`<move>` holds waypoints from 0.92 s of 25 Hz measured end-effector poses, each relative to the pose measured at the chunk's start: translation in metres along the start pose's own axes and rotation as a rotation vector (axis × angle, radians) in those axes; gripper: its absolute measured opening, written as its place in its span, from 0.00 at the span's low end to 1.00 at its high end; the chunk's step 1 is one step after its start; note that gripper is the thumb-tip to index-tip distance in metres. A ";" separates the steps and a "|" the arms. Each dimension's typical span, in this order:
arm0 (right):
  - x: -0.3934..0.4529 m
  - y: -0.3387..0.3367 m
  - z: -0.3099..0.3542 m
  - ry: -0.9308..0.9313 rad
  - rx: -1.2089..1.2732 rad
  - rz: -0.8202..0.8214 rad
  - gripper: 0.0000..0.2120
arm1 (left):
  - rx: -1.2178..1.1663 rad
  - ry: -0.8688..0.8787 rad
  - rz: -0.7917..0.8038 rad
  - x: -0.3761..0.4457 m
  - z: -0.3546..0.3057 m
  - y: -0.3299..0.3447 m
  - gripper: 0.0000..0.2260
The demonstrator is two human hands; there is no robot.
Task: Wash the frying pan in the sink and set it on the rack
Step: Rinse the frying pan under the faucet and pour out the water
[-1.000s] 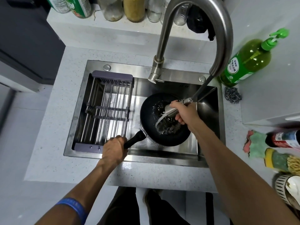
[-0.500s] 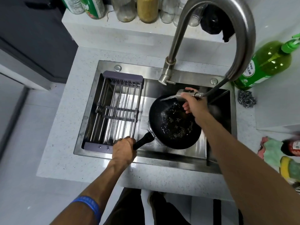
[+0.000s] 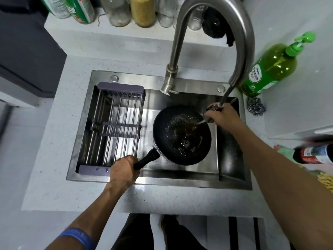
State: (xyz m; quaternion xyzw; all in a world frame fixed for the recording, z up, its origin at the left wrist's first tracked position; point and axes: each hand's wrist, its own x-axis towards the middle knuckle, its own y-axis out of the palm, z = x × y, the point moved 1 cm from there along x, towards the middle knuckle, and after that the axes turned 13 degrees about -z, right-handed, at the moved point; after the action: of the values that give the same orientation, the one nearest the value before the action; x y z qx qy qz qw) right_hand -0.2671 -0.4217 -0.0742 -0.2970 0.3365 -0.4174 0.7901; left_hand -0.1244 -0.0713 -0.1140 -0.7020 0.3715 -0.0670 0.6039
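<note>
While the left hand (image 3: 124, 170) clamped the frying pan (image 3: 182, 135) handle, right hand (image 3: 222, 115) wrapped round the spray head (image 3: 210, 110), water entering pan, rack (image 3: 115, 126) alongside in sink (image 3: 180, 175).

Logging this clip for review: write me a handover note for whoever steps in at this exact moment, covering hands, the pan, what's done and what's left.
Left hand: grips the pan handle.
Right hand: holds the pull-out sprayer, aimed into the pan.
Pan: in the sink, right of the rack, with water and bubbles inside.
Done: rinsing is under way.
Left: finish rinsing, tip the water out, set the pan on the rack. Soap bottle and steel scrubber sit on the counter to the right, if needed.
</note>
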 end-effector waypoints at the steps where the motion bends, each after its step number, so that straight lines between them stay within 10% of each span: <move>1: -0.003 -0.001 0.001 0.016 -0.021 0.043 0.13 | 0.011 0.005 -0.004 0.000 -0.001 0.000 0.09; 8: -0.037 0.012 0.007 0.142 0.123 0.275 0.22 | 0.049 0.014 -0.016 -0.003 -0.005 0.000 0.06; 12: -0.057 0.033 0.026 0.176 0.336 0.325 0.09 | 0.054 0.017 -0.022 -0.002 -0.003 0.000 0.07; 23: -0.036 0.044 0.042 0.153 0.465 -0.058 0.14 | 0.042 0.012 -0.003 -0.001 0.003 0.007 0.06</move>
State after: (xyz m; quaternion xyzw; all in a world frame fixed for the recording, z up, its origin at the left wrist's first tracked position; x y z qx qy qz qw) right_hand -0.2298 -0.3618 -0.0720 -0.0842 0.2816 -0.5275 0.7971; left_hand -0.1262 -0.0682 -0.1212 -0.6893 0.3727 -0.0798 0.6161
